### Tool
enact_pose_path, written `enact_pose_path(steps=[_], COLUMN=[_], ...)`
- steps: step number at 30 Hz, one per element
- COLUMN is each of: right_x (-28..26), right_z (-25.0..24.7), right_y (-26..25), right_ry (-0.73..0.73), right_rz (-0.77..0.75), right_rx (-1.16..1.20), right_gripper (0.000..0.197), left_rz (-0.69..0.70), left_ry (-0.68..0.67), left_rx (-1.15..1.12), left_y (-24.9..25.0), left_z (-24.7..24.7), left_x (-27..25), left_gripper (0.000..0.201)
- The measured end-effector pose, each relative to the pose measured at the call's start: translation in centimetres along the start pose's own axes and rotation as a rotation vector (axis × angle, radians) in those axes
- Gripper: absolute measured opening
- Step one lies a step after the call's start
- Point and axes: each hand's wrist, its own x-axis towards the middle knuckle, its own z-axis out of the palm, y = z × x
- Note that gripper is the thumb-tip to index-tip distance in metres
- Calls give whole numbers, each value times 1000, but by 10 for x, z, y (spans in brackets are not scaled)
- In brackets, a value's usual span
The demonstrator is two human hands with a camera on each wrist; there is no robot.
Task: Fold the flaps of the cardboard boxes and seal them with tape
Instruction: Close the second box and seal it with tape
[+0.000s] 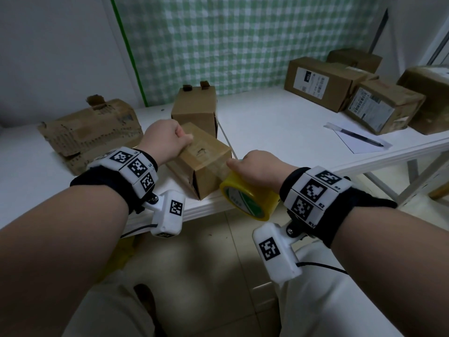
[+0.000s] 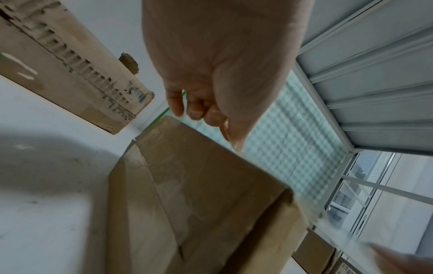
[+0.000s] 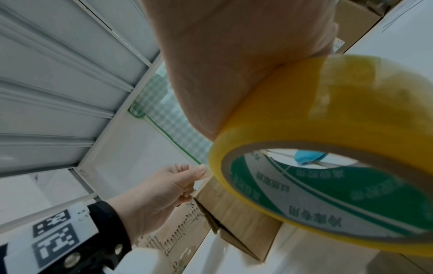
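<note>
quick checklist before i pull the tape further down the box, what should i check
1. Left hand pins the tape end on the box top: ok, thumb presses there.
2. Right hand grips the tape roll: ok.
3. Strip lies flat along the top: ok as far as shown.
4. Top flaps closed under the tape: ok.
5. Box fully on the table: not ok, its near corner sits right at the edge.
6. Something to cut the tape within reach: cannot tell.

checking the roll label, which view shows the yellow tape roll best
The right wrist view: the yellow tape roll fills the frame, green-and-white core label facing the camera. The head view shows it smaller, held by the right hand. The left wrist view does not show it.
</note>
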Motion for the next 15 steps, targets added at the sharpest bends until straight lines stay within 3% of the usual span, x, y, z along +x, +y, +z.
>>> enact_pose_path(steps=[15], right_x=[7], right_z=[12], right_y=[1], right_ry=[-31], right_rz=[26], right_rx=[1], right_gripper=[46], left_rz=[13], left_ry=[-28], left_rx=[-21], left_y=[-13], left_z=[15], left_x=[7], left_gripper=[26])
